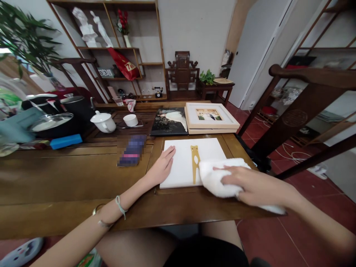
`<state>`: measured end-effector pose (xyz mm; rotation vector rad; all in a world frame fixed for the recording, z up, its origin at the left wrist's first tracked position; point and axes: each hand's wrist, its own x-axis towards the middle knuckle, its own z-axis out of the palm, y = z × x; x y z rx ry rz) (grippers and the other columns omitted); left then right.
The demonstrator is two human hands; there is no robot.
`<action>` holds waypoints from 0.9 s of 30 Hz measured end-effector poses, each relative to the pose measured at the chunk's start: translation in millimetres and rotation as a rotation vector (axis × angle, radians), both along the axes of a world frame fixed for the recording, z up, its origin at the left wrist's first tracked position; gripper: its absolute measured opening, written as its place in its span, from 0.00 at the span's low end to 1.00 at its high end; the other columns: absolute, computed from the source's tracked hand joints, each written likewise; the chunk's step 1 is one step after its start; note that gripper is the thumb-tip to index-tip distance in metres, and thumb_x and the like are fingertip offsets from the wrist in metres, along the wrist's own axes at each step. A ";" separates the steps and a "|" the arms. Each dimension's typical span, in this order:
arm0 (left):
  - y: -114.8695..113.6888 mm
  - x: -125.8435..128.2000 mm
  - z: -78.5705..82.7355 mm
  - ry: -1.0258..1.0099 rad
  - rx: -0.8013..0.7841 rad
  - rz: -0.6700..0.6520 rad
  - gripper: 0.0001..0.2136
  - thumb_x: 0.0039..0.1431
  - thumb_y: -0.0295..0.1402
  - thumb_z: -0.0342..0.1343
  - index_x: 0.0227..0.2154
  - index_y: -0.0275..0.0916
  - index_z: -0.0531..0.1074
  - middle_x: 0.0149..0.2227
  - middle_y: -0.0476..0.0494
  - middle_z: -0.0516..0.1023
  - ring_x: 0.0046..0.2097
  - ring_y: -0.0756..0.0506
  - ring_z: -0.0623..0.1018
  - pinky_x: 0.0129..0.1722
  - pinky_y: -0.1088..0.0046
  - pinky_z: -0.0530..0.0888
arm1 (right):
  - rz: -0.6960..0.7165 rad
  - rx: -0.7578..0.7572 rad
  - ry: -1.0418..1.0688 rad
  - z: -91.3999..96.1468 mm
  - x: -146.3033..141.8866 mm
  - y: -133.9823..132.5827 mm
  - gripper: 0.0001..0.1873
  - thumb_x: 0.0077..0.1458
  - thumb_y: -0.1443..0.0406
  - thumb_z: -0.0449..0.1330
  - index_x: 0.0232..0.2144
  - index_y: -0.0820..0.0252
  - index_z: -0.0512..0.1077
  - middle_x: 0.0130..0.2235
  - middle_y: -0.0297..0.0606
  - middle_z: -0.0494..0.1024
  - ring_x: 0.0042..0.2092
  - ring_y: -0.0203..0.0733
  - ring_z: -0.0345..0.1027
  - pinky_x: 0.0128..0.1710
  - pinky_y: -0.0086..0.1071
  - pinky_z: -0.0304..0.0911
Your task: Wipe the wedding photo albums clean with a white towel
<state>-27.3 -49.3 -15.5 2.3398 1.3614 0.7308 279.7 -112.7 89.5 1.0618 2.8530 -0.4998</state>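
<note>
A flat white panel (182, 163) lies on the wooden table in front of me, with a long yellow-brown cat-like figure (194, 170) on its face. My left hand (164, 165) rests on the panel's left edge, fingers stretched out and holding nothing. Bunched under my right hand (244, 183) is a white towel (217, 174), gripped against the panel's right side. It covers the panel's lower right corner and touches or nearly touches the figure. One end of the towel trails toward the table's front edge. Some fingers of my right hand are hidden in its folds.
Behind the panel lie a black picture board (167, 120) and a light-framed photo (214, 128). A pixelated dark rectangle (132, 150) lies to the left. Farther left are a lidded white cup (103, 122), a blue block (66, 141) and a black pan (52, 128). A wooden chair (294, 111) stands right.
</note>
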 end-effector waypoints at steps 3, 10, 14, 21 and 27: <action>0.1 -0.2 -0.1 0.000 0.003 -0.001 0.22 0.66 0.33 0.35 0.60 0.32 0.59 0.64 0.34 0.56 0.66 0.42 0.55 0.65 0.54 0.52 | -0.058 0.096 0.028 -11.6 -6.4 42.3 0.17 0.41 0.74 0.50 0.35 0.58 0.70 0.36 0.41 0.74 0.41 0.49 0.68 0.39 0.37 0.61; 1.0 -1.1 1.0 0.024 -0.016 -0.004 0.23 0.66 0.33 0.35 0.60 0.31 0.58 0.65 0.34 0.56 0.66 0.42 0.54 0.65 0.55 0.51 | -0.207 0.267 0.131 -34.4 -36.7 105.0 0.16 0.45 0.73 0.47 0.36 0.62 0.69 0.37 0.44 0.75 0.39 0.50 0.66 0.38 0.38 0.58; 0.6 -0.7 1.1 0.026 -0.019 -0.005 0.23 0.66 0.33 0.35 0.60 0.30 0.58 0.65 0.33 0.56 0.66 0.41 0.54 0.65 0.55 0.52 | -0.195 0.270 0.096 -34.9 -50.2 81.8 0.20 0.45 0.74 0.49 0.41 0.64 0.71 0.46 0.49 0.73 0.53 0.55 0.62 0.51 0.46 0.56; 0.9 -0.2 -4.0 -0.012 0.019 0.007 0.22 0.66 0.33 0.36 0.60 0.35 0.58 0.64 0.37 0.57 0.66 0.42 0.55 0.65 0.55 0.52 | -0.026 0.060 -0.054 -11.2 -54.9 -13.7 0.23 0.43 0.76 0.52 0.44 0.62 0.72 0.62 0.54 0.58 0.65 0.62 0.44 0.59 0.53 0.47; 1.8 -1.1 -3.1 0.017 0.012 -0.009 0.22 0.66 0.33 0.36 0.60 0.32 0.58 0.64 0.34 0.56 0.66 0.41 0.55 0.65 0.54 0.52 | -0.015 0.035 -0.036 -4.5 -64.6 -8.9 0.21 0.44 0.75 0.53 0.42 0.62 0.72 0.59 0.54 0.63 0.63 0.60 0.49 0.57 0.51 0.52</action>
